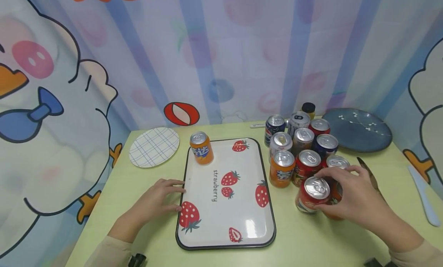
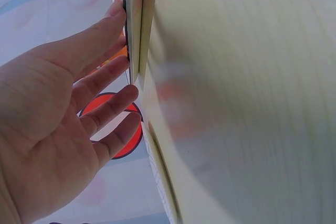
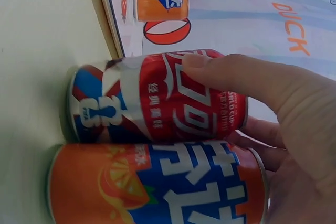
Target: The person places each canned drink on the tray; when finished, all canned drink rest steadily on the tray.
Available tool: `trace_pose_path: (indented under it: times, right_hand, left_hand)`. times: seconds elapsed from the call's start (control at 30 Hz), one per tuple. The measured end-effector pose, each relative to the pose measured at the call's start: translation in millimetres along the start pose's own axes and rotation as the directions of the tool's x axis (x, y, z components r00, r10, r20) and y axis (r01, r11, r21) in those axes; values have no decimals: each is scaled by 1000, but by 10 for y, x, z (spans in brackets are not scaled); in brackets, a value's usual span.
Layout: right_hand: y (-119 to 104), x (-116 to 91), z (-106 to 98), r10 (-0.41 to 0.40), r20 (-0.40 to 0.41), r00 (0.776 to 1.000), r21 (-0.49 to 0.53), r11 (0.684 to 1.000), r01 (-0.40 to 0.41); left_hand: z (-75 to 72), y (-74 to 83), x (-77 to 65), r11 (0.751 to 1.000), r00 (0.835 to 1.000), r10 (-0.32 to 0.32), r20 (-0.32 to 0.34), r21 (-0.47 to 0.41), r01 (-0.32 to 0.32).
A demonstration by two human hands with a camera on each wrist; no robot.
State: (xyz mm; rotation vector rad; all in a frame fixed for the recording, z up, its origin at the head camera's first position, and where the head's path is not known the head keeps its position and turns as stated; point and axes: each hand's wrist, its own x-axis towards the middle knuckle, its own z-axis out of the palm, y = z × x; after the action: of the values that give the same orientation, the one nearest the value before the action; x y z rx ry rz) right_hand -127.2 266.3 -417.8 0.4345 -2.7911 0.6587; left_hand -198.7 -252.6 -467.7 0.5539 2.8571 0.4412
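My right hand (image 1: 356, 192) grips a red soda can (image 1: 313, 196) near its top, thumb on the near side and fingers round the far side. In the right wrist view this red can (image 3: 157, 98) stands right beside an orange soda can (image 3: 157, 182). My left hand (image 1: 154, 201) touches the left edge of a white strawberry tray (image 1: 204, 221) with its fingertips, fingers fairly straight. Another orange soda can (image 1: 201, 148) stands upright at the tray's far left corner. The left wrist view shows the left hand (image 2: 58, 108) against the tray's rim.
Several more soda cans (image 1: 304, 138) crowd together right of the tray. Behind them are a dark blue plate (image 1: 360, 132) and a black-capped bottle (image 1: 308, 108). A checked plate (image 1: 154, 147) lies at far left, a pale blue knife (image 1: 423, 196) at far right.
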Motion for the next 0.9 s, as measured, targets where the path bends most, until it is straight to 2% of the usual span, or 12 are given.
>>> trace_pose_path:
  times: [0.23, 0.37, 0.63, 0.73, 0.9]
  right_hand:
    - [-89, -22, 24, -28, -73, 997, 108, 994, 36]
    - [-196, -1, 35, -43, -143, 989, 153, 986, 65]
    - [-499, 181, 156, -19, -224, 974, 315, 945, 91]
    - [-642, 278, 228, -1, -223, 975, 375, 923, 86]
    - [-849, 452, 405, 36, -166, 986, 447, 893, 42]
  left_hand:
    - [-5, 1, -4, 1000, 1000, 0, 3, -7, 0]
    - [3, -8, -3, 1000, 1000, 4, 2, -10, -4]
    - [22, -22, 1, 1000, 1000, 22, -5, -15, -22]
    - [5, -9, -1, 1000, 1000, 24, -7, -20, -24]
    - [-6, -3, -4, 1000, 1000, 9, 2, -30, -9]
